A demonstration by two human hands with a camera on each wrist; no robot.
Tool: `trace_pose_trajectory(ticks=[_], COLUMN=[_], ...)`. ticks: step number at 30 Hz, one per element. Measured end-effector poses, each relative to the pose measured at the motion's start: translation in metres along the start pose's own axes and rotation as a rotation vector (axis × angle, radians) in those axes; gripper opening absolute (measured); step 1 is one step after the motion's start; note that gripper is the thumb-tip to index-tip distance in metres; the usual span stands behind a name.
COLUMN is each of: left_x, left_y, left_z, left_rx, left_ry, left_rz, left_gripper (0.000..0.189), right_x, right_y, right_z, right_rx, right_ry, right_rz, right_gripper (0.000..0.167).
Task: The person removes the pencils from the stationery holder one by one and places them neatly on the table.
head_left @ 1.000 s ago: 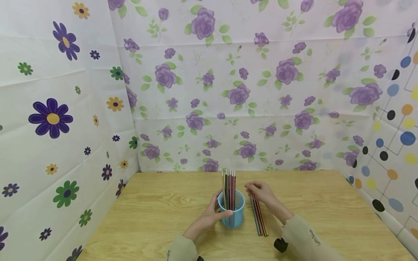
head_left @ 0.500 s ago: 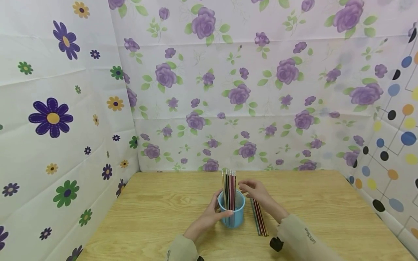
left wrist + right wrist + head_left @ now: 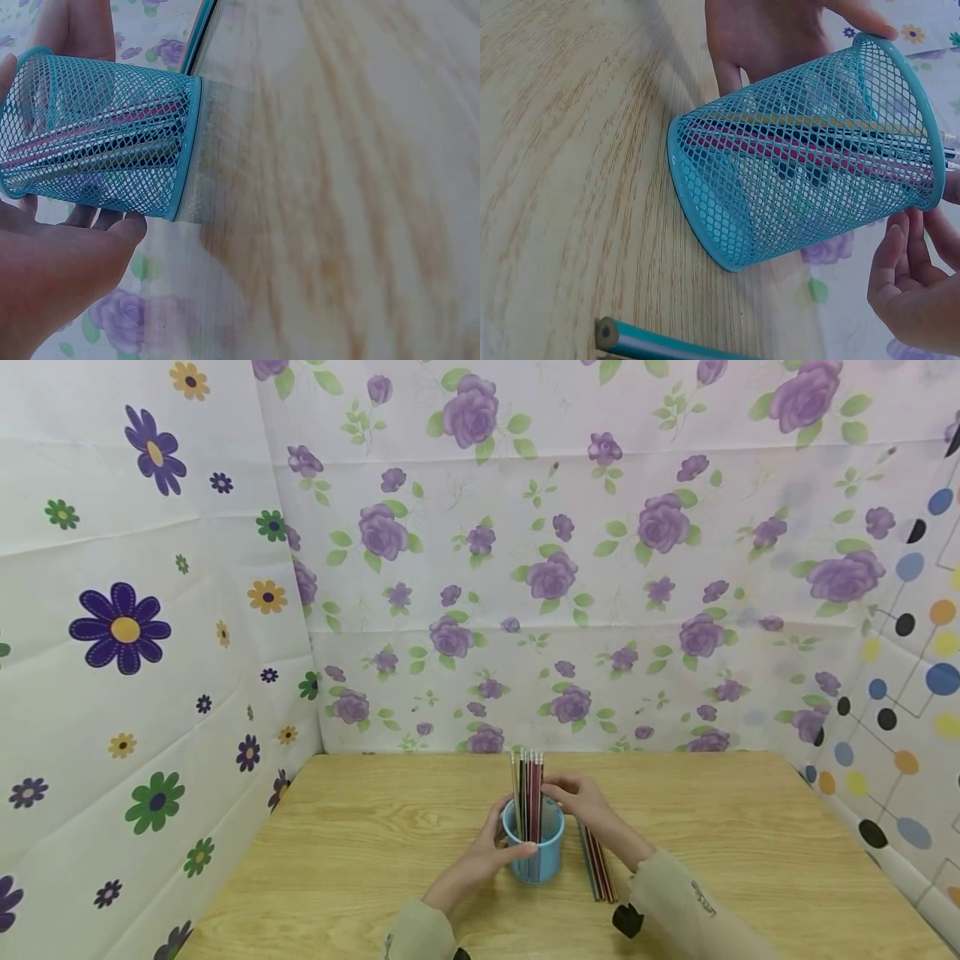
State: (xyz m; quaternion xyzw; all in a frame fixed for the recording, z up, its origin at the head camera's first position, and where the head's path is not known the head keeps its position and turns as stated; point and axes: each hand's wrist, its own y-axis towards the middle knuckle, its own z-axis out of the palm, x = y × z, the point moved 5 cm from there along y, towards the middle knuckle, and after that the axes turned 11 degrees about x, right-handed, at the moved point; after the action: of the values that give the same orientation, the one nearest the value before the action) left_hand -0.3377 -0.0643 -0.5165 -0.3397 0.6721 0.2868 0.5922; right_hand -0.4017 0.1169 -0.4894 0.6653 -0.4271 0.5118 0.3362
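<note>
A light blue mesh pencil cup (image 3: 551, 862) stands upright on the wooden table, with several pencils (image 3: 527, 793) in it, their metal-ended tops sticking out above the rim. My left hand (image 3: 480, 864) holds the cup from the left, thumb across its front and fingers round behind. From the right, my right hand (image 3: 588, 806) reaches over the rim, its thumb and forefinger right at the rightmost pencils; whether it pinches one I cannot tell. Its other fingers (image 3: 915, 274) curl loosely outside the mesh. Several more pencils (image 3: 597, 868) lie side by side just right of the cup, partly under my right forearm.
The wooden table (image 3: 360, 860) extends around the cup on all sides. A purple-flowered cloth (image 3: 420, 693) hangs behind its far edge, with patterned cloths at left and right. A teal pencil (image 3: 660, 345) lies close to the cup's base in the right wrist view.
My right hand has moved left from above the lying pencils to the rim and the standing pencils. My left hand and the cup have stayed in place.
</note>
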Motion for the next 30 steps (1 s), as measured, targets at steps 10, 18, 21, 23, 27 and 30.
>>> trace_pose_trajectory(ticks=[10,18,21,23,27,30], left_x=[-0.0019,-0.0011,-0.0020,-0.0025,-0.0028,-0.0023], left_y=[-0.0008,0.0005,0.0004,0.0002,-0.0002,0.0001], left_z=[0.0016,0.0003,0.0005,0.0009,0.0015,0.0014], left_rx=[0.000,-0.002,-0.001,0.002,0.002,-0.001], left_ry=[0.000,0.004,0.002,-0.001,-0.004,-0.006], left_rz=[-0.003,0.000,0.003,0.003,-0.004,-0.004], left_gripper=[0.082,0.083,0.083,0.083,0.083,0.082], right_x=[0.0001,0.0021,0.0020,0.0020,0.0023,0.0037], right_y=[-0.0001,-0.0016,-0.0026,-0.0033,-0.0049,-0.0051], right_z=[0.0003,0.0008,-0.0002,-0.0011,-0.0028,-0.0044], right_rx=[-0.003,0.004,0.008,0.007,0.003,0.003], right_ry=[-0.014,-0.004,0.011,0.022,0.049,0.058], right_rz=[0.014,-0.001,-0.003,-0.002,0.018,0.026], right_gripper=[0.037,0.035,0.035,0.035,0.035,0.039])
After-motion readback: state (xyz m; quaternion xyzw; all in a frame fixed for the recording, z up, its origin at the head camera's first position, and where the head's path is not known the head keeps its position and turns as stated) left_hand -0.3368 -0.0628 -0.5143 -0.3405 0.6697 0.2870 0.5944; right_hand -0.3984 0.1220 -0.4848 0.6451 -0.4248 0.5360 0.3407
